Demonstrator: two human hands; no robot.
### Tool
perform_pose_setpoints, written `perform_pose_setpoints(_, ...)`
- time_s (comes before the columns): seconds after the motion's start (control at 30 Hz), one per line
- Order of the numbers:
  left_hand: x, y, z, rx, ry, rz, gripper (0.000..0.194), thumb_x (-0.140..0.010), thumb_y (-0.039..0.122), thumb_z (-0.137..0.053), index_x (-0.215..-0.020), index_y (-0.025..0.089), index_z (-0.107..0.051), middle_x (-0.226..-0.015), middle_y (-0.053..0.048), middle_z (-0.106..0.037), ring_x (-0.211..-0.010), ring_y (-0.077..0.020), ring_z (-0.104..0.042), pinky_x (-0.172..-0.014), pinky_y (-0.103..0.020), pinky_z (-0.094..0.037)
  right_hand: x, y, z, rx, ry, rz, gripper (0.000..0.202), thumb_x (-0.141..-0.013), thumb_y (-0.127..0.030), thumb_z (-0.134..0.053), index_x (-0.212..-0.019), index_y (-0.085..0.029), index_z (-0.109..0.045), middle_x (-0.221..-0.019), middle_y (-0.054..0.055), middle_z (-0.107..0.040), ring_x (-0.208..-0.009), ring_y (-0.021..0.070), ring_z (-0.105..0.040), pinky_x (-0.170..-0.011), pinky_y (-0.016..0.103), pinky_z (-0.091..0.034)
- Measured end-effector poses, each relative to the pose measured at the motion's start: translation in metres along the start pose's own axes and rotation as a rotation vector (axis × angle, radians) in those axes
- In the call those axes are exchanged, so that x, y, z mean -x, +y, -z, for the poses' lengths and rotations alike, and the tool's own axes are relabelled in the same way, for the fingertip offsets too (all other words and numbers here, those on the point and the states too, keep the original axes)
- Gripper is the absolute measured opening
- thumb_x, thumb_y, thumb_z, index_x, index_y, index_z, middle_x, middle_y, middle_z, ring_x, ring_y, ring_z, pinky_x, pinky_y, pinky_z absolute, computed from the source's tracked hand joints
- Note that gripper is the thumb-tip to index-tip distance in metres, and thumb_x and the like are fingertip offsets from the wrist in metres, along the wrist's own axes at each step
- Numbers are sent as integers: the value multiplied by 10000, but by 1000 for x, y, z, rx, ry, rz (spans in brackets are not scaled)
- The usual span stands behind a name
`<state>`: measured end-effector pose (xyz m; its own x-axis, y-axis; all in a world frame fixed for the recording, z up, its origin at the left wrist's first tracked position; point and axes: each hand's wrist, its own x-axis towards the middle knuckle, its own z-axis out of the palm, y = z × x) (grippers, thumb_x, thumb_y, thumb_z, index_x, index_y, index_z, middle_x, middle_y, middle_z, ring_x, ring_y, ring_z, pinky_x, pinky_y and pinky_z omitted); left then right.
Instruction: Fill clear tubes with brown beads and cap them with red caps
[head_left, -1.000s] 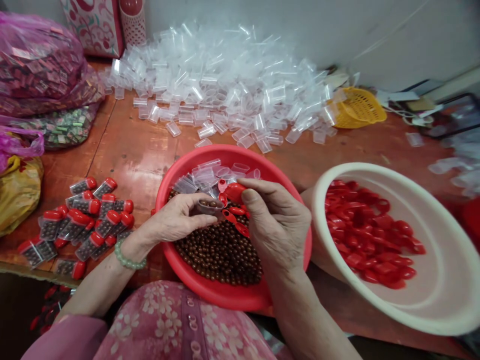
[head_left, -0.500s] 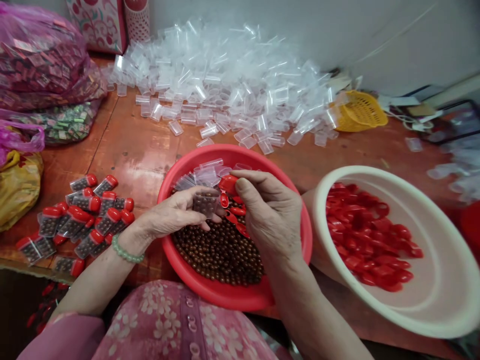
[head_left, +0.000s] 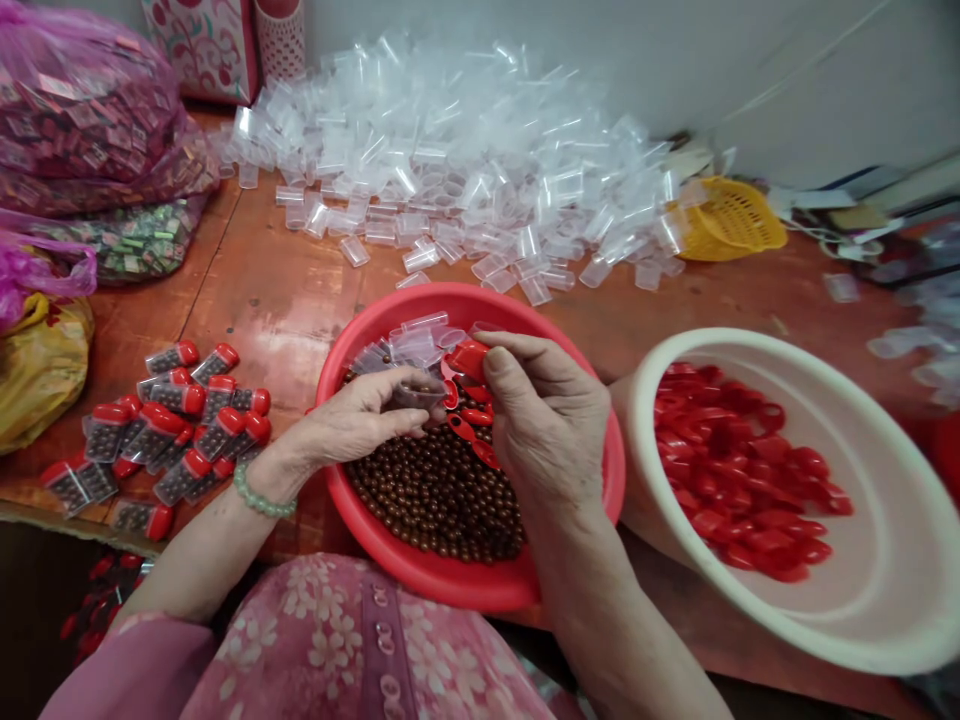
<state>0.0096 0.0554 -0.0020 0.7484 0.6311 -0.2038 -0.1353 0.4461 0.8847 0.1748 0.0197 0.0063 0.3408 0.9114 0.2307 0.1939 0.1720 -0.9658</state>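
Above a red basin (head_left: pixel 420 590), my left hand (head_left: pixel 367 415) grips a small clear plastic container (head_left: pixel 417 393) with dark contents, tilted between thumb and fingers. Close on its right, my right hand (head_left: pixel 544 410) pinches a red plastic cap (head_left: pixel 469 359) between thumb and forefinger. A small gap shows between container and cap. Brown round beads (head_left: pixel 435 510) fill the basin's near part. Several clear containers (head_left: pixel 420 340) lie against its far side, and several red plastic pieces (head_left: pixel 472 425) rest on the beads between my hands.
Capped, filled containers (head_left: pixel 180 400) are heaped at left. A big pile of clear containers (head_left: pixel 465 170) spreads along the wall. To the right stands a white basin (head_left: pixel 892 560) of red caps (head_left: pixel 750 460). A yellow basket (head_left: pixel 731 220) and plastic bags (head_left: pixel 90 110) stand farther back.
The container in my left hand has tipped, so its flat side shows less. My right hand still holds the red cap, slightly farther right in view. The whole view has shifted a little.
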Motion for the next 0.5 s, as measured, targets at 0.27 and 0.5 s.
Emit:
perform_pose_setpoints(0.27,2,0,2,-39,20,-46,279,-797,216,-674,-1058,143,-607,-931,-39,-651,-817,-121,-601,-753,-256,-476,5,-8,-2,31,-65,4,153,-852,-342,-665,-969,-257,-716,-913,5,-746,-853,153,-696,-807,320,-567)
perform_pose_setpoints(0.5,2,-1,4,35,-71,-9,346,-753,292,-746,-1040,135,-632,-854,-32,-657,-787,-119,-609,-739,-262,-477,7,-15,-11,125,-134,54,144,-844,-346,-666,-929,-243,-719,-846,10,-746,-774,161,-696,-715,319,-580)
